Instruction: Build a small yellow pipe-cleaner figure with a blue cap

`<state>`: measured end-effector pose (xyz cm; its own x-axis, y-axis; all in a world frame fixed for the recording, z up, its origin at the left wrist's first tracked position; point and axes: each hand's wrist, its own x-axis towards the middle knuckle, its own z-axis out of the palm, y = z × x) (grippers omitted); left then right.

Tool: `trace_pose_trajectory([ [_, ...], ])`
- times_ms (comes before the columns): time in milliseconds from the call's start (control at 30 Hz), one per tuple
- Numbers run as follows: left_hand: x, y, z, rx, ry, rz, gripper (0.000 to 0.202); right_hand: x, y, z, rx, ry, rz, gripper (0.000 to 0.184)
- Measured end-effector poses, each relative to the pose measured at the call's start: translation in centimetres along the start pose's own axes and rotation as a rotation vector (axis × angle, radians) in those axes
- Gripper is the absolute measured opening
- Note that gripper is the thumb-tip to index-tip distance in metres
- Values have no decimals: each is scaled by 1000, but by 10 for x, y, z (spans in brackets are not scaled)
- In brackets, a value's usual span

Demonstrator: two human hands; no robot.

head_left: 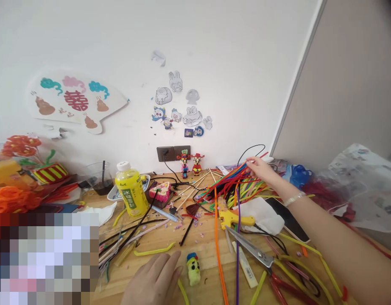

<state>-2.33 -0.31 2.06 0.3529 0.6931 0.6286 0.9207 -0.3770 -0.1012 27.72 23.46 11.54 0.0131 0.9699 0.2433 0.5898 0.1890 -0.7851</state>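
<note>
My right hand point(261, 168) reaches far across the wooden table point(202, 241) with a bracelet on its wrist. Its fingers pinch at a fanned bundle of coloured pipe cleaners point(229, 183) near the back wall. My left hand point(155, 279) lies flat on the table at the front, fingers stretched out and holding nothing. Just right of it stands a small yellow-green pipe cleaner figure point(193, 269) with a blue cap. Loose orange point(219, 250), purple point(237, 254) and yellow point(154, 250) pipe cleaners lie around.
Scissors with red handles point(262, 258) and a yellow glue gun point(233, 219) lie between my arms. A yellow drink bottle point(131, 194), a cup point(101, 178), two small figurines point(191, 163) and a phone point(286, 218) stand further back. Plastic bags point(357, 186) fill the right side.
</note>
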Motion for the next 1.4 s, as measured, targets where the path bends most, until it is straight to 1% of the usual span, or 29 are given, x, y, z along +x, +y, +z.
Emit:
trace_pose_trajectory([
  [67, -2, 0, 11, -18, 2, -23, 27, 12, 5, 4, -91, -41, -4, 47],
  [133, -6, 0, 21, -60, -30, -49, 35, 5, 6, 12, -171, -87, -38, 53],
  [200, -10, 2, 30, -100, -69, -66, 47, -18, 2, 22, -227, -146, -97, 47],
  [267, -13, 4, 36, -137, -107, -85, 55, -51, -5, 30, -261, -212, -168, 34],
  [367, -13, 8, 40, -209, -159, -128, 55, -102, -11, 39, -311, -286, -242, 27],
  [400, -12, 9, 40, -235, -176, -143, 53, -115, -10, 42, -403, -274, -303, 26],
  [433, -11, 9, 40, -256, -192, -157, 51, -124, -6, 44, -495, -236, -336, 26],
  [500, -8, 9, 38, -279, -221, -177, 49, -133, 4, 48, -621, -209, -354, 29],
  [600, -7, 9, 35, -288, -250, -195, 50, -130, 18, 51, -643, -224, -353, 33],
  [700, -6, 10, 32, -309, -260, -226, 50, -125, 21, 48, -629, -241, -319, 31],
  [800, -5, 12, 29, -336, -269, -249, 52, -132, 19, 36, -669, -259, -291, 29],
  [900, -4, 11, 27, -360, -256, -253, 48, -155, 28, 21, -662, -228, -344, 28],
  [967, -4, 11, 27, -358, -226, -253, 46, -176, 40, 13, -672, -183, -357, 37],
  [1033, -5, 10, 28, -354, -214, -244, 45, -195, 53, 9, -690, -186, -360, 50],
  [1067, -6, 10, 29, -352, -214, -237, 45, -202, 58, 9, -699, -187, -369, 51],
  [1133, -8, 10, 31, -337, -210, -229, 44, -212, 65, 11, -690, -180, -357, 43],
  [1200, -10, 10, 33, -319, -198, -227, 43, -217, 68, 14, -654, -181, -334, 31],
  [1233, -11, 10, 33, -315, -192, -229, 43, -218, 69, 15, -629, -180, -328, 29],
  [1300, -12, 10, 34, -320, -184, -239, 43, -216, 73, 14, -581, -137, -327, 28],
  [1400, -10, 10, 33, -343, -178, -263, 44, -204, 81, 5, -562, 33, -275, 27],
])
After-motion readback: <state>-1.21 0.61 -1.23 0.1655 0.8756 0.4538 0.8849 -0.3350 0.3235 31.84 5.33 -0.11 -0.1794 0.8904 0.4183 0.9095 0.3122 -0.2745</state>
